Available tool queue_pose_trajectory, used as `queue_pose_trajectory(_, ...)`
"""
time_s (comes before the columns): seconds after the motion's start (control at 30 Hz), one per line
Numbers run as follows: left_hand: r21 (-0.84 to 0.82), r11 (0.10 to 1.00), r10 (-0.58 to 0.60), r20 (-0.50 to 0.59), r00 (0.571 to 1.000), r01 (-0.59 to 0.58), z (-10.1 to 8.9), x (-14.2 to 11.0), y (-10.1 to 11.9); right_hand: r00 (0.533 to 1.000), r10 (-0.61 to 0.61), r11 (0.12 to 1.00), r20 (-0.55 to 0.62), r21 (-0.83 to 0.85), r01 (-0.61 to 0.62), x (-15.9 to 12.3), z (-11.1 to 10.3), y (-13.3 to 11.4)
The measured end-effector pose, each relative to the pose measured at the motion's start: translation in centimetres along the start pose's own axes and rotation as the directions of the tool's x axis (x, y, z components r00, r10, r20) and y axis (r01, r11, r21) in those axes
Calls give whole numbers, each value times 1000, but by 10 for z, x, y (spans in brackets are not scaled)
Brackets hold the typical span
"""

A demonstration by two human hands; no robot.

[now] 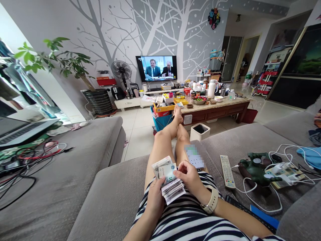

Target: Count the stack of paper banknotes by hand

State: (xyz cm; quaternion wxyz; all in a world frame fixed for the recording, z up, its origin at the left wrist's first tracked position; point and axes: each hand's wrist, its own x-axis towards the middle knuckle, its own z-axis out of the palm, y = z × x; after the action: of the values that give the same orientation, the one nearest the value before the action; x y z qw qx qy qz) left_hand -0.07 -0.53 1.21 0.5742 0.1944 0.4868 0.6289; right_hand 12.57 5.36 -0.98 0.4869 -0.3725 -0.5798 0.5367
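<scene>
Above my lap, my left hand (pixel 155 194) is closed around a folded stack of banknotes (pixel 167 171), its thumb pressed on the top note. The lower part of the stack fans out in several layers toward me. My right hand (pixel 188 175) pinches the right edge of the upper greenish note between thumb and finger. A pale watch (pixel 212 202) circles the right wrist. Just beyond that hand, a phone (pixel 194 157) rests on my thigh with its screen lit and partly blurred. Striped cloth covers my lap under both hands.
On the grey sofa (pixel 105 197), a remote control (pixel 227 171) and a dark green figure (pixel 258 169) with white cables lie to the right. A laptop (pixel 27 130) and tangled cords are at left. My feet rest against a cluttered coffee table (pixel 220 108); a white bin (pixel 200 132) stands before it.
</scene>
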Motion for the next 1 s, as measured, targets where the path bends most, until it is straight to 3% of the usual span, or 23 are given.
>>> queue_pose_trajectory(0.33,18,1000,-20,-28,999,20,-3,3,-6,1000,-14,989,4,-144,15,3,-2,4)
queue_pose_trajectory(0.6,50,999,0,-81,997,4,0,2,-2,999,-35,994,3,-103,35,1,0,0)
queue_pose_trajectory(0.83,38,999,11,-334,943,2,8,-3,5,995,-88,996,40,-18,89,-3,0,-5)
queue_pose_trajectory(1.0,49,999,17,-362,932,1,8,-3,6,994,-102,995,50,-12,102,-5,0,-7)
